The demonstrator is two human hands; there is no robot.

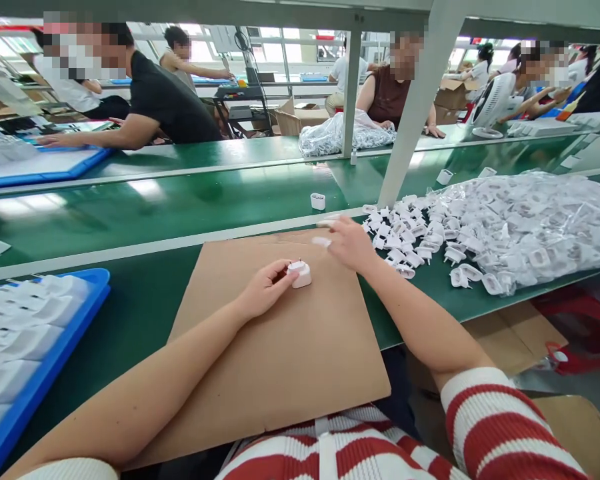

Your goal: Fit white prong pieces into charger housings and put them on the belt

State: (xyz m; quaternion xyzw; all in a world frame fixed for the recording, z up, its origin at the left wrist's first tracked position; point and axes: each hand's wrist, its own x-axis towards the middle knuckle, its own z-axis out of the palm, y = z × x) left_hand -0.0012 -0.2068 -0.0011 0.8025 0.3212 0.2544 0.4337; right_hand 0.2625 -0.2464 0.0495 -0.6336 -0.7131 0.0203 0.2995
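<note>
My left hand (270, 285) is closed around a white plug-in charger housing (301, 273), its metal pins pointing up, just above or on a brown cardboard sheet (280, 373). To the right, over the sheet's far edge, is my right hand (349, 243). Its fingers stretch out to the left and are somewhat blurred, with thumb and fingertips apart. A small whitish patch shows at the thumb tip; I cannot make out what it is. Beside this hand lies a heap of loose white plug parts (405, 233).
A clear plastic bag of white parts (545, 220) lies at right. A blue tray (93, 283) with rows of white housings is at left. One white housing (318, 201) stands on the green conveyor belt (205, 200). A slanted post (415, 107) rises ahead; people work opposite.
</note>
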